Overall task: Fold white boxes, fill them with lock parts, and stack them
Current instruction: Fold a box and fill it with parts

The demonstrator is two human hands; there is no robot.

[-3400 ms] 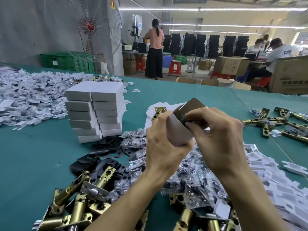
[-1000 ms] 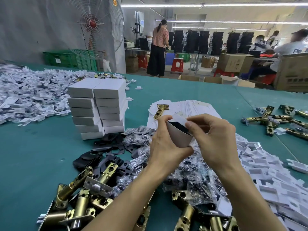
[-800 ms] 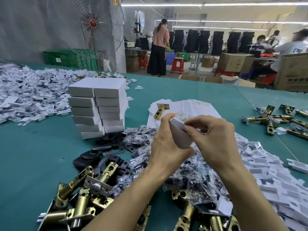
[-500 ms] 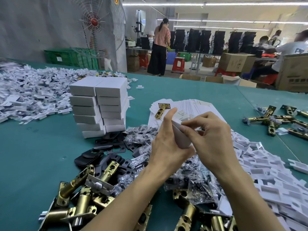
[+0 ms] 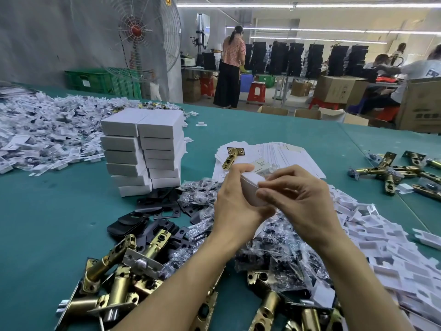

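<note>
Slippage is the danger: the white box (image 5: 253,191) sits gripped in the left hand (image 5: 235,206) while the right hand (image 5: 303,199) pinches its top flap between curled fingers (image 5: 274,185), so an uneven press could crease the card or leave that flap untucked, spilling parts.

No legible text, labels or numbers anywhere.

Stack (image 5: 143,149) left, latches (image 5: 112,278) before it — inserts (image 5: 393,247) right
</note>
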